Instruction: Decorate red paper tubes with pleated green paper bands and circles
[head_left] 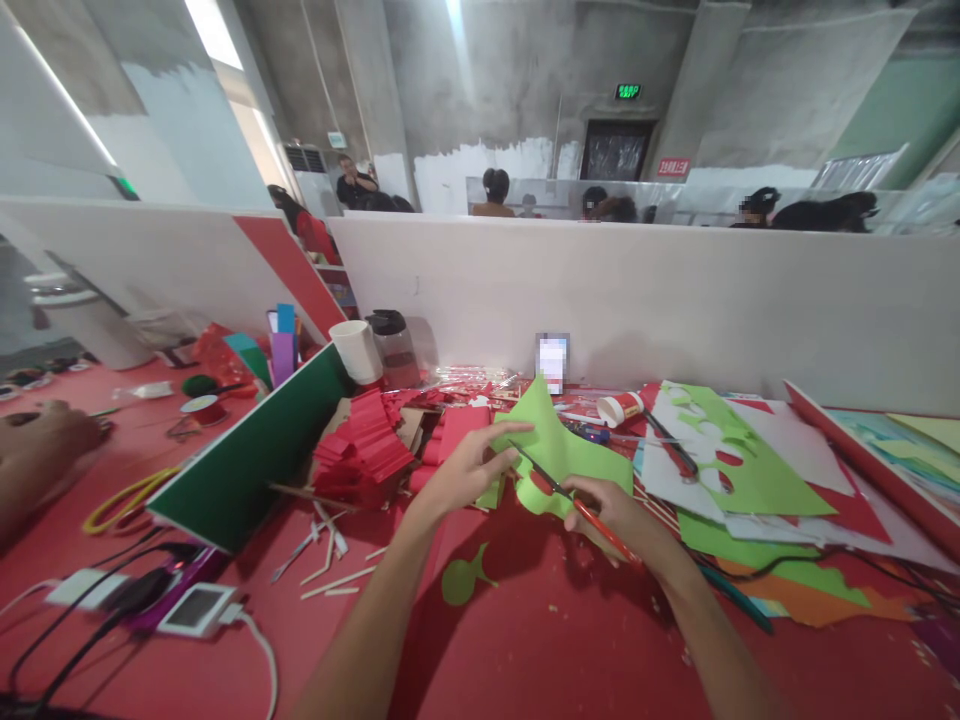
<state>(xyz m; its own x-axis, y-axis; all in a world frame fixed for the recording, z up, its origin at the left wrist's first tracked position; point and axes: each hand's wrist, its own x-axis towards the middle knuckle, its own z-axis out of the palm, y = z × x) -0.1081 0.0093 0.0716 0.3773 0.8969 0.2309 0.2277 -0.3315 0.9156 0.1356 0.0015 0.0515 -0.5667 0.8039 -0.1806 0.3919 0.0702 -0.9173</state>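
My left hand (469,470) grips the left edge of a lime-green sheet of paper (577,455) between thumb and fingers. Fingers of my right hand (604,510) are wrapped round a pair of scissors with red handles (607,533). The dark scissor blades (536,466) lie across the sheet and point toward my left hand. A rounded flap of the green paper hangs just below the blades. On the red table under my hands lies a cut green scrap (466,577) with a rounded end.
Red folded paper (365,440) is heaped to the left, near a green divider board (247,450) and loose white sticks (337,580). A phone (553,360) leans on the white partition (637,300). Green sheets with cut-outs (750,450) lie right. Another person's hand (45,450) is far left.
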